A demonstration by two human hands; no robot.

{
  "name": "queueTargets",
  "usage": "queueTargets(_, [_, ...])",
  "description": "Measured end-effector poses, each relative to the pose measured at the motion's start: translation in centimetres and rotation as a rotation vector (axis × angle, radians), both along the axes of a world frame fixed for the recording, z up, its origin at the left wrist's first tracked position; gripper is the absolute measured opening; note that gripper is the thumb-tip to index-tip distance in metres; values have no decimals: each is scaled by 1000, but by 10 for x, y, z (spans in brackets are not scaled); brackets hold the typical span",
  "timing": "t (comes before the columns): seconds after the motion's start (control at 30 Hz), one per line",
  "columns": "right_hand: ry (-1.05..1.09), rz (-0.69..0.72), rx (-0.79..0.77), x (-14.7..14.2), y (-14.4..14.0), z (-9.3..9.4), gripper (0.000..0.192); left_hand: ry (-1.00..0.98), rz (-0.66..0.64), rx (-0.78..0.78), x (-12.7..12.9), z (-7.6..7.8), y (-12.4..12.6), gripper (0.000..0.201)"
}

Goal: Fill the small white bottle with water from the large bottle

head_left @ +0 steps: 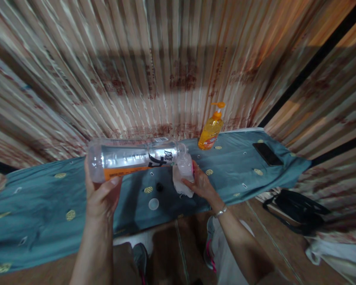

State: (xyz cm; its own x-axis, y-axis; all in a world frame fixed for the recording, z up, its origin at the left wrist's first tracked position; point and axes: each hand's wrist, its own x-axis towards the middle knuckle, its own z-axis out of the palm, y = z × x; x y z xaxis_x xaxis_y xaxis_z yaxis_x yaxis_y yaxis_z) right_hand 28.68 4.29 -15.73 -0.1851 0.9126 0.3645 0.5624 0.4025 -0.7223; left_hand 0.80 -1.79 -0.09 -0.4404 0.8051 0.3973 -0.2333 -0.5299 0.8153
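My left hand (103, 196) is closed around the base of a large clear plastic bottle (130, 156) with a silver and orange label. The bottle lies almost level in the air, its neck pointing right. That neck meets a small clear plastic container (184, 164) in my right hand (200, 182); whether liquid passes between them I cannot tell. Something white and crumpled (182, 185) hangs below the container, partly covered by my right fingers. On the cloth beneath are a small dark cap (159, 187) and a round translucent lid (153, 204).
A pump bottle of yellow liquid (210, 131) stands at the back of the table covered with a blue-green cloth (86, 213). A black phone (267, 154) lies at the right. Striped curtains (178, 71) rise behind; a black bag (299, 209) is below right.
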Motion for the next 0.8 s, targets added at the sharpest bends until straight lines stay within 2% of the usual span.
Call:
queueTargets(0.23, [-4, -3, 20, 0, 1, -3, 88, -14, 16, -22, 1, 2, -1, 89])
queueTargets(0.43, [-20, -16, 19, -1, 1, -4, 87, 64, 8, -31, -3, -1, 0, 79])
queueTargets(0.8, [-3, 4, -12, 0, 0, 0, 84, -18, 29, -41, -1, 1, -4, 62])
